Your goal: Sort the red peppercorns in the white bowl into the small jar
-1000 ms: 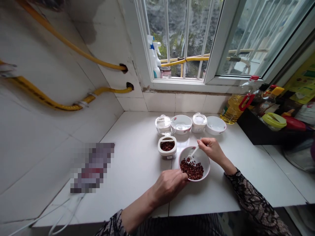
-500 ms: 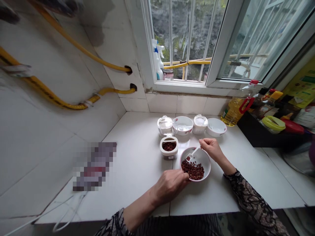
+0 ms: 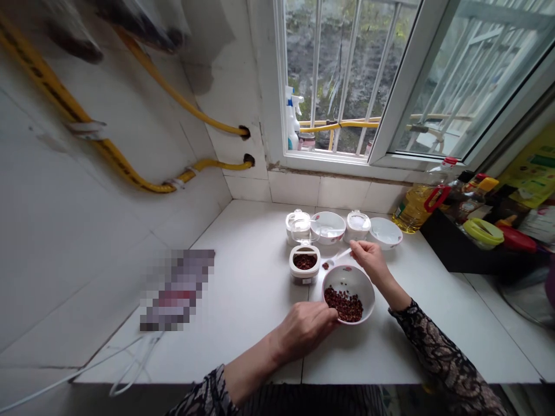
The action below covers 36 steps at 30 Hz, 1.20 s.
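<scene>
A person stands at a white tiled worktop (image 3: 255,323) beneath a window. Their left hand (image 3: 306,329) lies at 9 o'clock to a white ceramic bowl (image 3: 368,300), its fingers (image 3: 332,312) curled closed against the rim. Dark red peppercorns (image 3: 343,304) form a patch across the bottom of the bowl. The right hand (image 3: 368,260) is at about 1 o'clock, its fingers (image 3: 354,247) pinched shut on the handle of a white plastic spoon (image 3: 342,254). The spoon's scoop sits just past the rim at about 11 o'clock, with a few grains in it.

Just beside the bowl at 10 o'clock, a square white tub (image 3: 299,273) holds more of the same grains. Farther off, from 11 to 1 o'clock, stand a clear-lidded tub (image 3: 299,227), a floral bowl (image 3: 328,227), a white lidded tub (image 3: 358,225) and a second floral bowl (image 3: 385,233). A bottle of cooking oil (image 3: 414,208) stands at 2 o'clock.
</scene>
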Each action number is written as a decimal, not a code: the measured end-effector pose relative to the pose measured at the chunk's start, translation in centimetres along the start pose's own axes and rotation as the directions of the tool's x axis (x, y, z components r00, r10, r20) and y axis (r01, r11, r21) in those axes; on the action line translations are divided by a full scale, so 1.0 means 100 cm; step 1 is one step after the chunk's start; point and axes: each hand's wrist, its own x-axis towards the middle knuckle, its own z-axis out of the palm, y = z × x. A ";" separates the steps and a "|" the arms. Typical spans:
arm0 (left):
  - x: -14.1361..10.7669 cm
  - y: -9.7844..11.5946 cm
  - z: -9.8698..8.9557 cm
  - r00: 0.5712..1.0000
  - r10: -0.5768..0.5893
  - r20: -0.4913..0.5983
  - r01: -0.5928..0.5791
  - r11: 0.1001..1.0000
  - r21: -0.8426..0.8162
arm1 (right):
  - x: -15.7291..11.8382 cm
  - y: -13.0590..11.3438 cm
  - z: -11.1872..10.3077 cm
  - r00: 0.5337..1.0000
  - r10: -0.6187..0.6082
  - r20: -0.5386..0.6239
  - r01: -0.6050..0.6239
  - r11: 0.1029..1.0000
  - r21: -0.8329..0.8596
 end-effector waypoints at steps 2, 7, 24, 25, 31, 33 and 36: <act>0.000 0.000 0.000 1.000 0.000 0.000 0.000 1.000 0.005 | 0.002 -0.015 0.007 0.983 -0.177 -0.057 0.171 0.981 -0.091; 0.001 0.000 0.001 1.000 0.011 -0.016 -0.011 1.000 0.018 | -0.006 -0.041 0.029 0.733 -0.677 0.071 0.614 0.613 -0.497; -0.001 0.000 0.000 1.000 0.004 0.000 -0.004 1.000 -0.013 | -0.028 -0.001 -0.029 0.862 -0.499 0.095 0.480 0.739 -0.472; -0.001 0.000 0.000 1.000 0.004 0.001 -0.004 1.000 -0.016 | -0.030 0.003 -0.029 0.841 -0.522 0.141 0.515 0.692 -0.506; 0.000 0.001 -0.002 1.000 0.003 0.005 -0.003 1.000 -0.023 | -0.034 0.009 -0.019 0.746 -0.574 0.339 0.648 0.507 -0.568; 0.000 0.001 -0.002 1.000 0.005 0.007 -0.005 1.000 -0.025 | -0.035 0.010 -0.016 0.750 -0.562 0.348 0.653 0.545 -0.527; 0.000 0.000 -0.002 1.000 0.007 0.012 -0.007 1.000 -0.026 | -0.036 0.011 -0.014 0.780 -0.526 0.338 0.625 0.628 -0.464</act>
